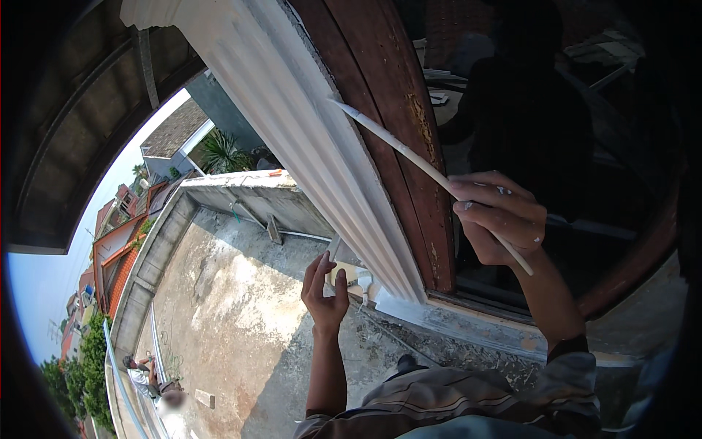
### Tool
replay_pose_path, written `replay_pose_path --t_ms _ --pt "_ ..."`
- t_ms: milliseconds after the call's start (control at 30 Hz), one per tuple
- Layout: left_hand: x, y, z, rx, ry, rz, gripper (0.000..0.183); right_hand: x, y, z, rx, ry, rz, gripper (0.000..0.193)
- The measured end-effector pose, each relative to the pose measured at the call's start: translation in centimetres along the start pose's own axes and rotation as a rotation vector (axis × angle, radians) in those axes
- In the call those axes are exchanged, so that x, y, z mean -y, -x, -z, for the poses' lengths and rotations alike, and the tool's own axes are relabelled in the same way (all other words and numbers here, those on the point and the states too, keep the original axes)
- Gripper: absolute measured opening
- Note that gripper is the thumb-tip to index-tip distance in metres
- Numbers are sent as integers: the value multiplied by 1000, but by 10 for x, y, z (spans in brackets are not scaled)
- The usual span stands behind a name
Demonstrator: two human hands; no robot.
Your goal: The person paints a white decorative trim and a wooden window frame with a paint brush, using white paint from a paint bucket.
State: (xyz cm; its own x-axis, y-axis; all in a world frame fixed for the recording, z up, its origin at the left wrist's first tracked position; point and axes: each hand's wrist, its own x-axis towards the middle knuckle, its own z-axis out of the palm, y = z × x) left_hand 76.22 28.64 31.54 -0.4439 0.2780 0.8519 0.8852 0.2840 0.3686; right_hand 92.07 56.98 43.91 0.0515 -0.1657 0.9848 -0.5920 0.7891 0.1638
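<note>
The right hand [504,216] grips a slim brush [417,155] between fluted column [292,132] and brown frame [413,208], the left hand [327,298] loosely spread.

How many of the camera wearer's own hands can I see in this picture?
2: the left hand, open, left of the fluted column; the right hand, holding a thin white-tipped stick.

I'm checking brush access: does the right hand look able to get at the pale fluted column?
Probably yes: the right hand holds a thin brush whose tip appears to meet the fluted column, with nothing visible in between.
</note>
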Motion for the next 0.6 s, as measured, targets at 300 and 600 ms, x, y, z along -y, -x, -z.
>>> replay_pose_path --t_ms 300,600 --pt "-8 -6 -3 -3 21 -9 43 -17 -20 -13 -42 44 12 16" --pt "-4 -2 -1 24 19 13 39 -18 -26 -20 -161 5 -128 19"
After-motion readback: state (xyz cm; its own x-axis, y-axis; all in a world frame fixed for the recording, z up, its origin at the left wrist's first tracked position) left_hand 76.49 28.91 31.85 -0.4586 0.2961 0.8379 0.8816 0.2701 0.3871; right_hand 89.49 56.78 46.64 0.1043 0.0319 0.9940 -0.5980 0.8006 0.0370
